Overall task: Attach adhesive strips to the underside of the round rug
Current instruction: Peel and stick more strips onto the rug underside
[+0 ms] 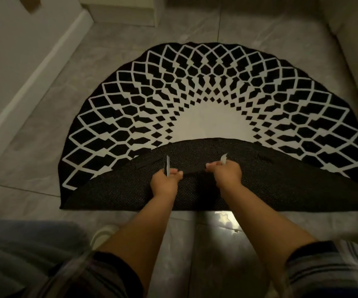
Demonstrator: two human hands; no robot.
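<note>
**Inspector:** Position of the work?

**Assistant:** The round rug [216,93] lies on the tiled floor [45,130], its near half folded back over itself so the dark mesh underside [281,186] faces up along the rug's near edge. One black strip [148,162] already lies on that underside, towards its left end, slanting up to the right.

**Inspector:** And the strip in hand?

**Assistant:** A second black strip [194,169] is stretched between the two hands, just above or on the underside; I cannot tell whether it touches. Its long axis runs left to right, roughly parallel to the fold line, rising slightly to the right.

**Inspector:** State of the hands?

**Assistant:** The left hand [165,182] has its fingers curled, pinching the strip's left end along with a white backing piece [167,166] standing upright. The right hand [227,171] pinches the right end, with another white backing tab [224,158] projecting above it. Both hands sit equally close, one at each end.

**Inspector:** Judgement?

**Assistant:** The strip sits directly over its target, near the middle of the underside. The coming move probably calls for lowering it flat and pressing along its length.
</note>
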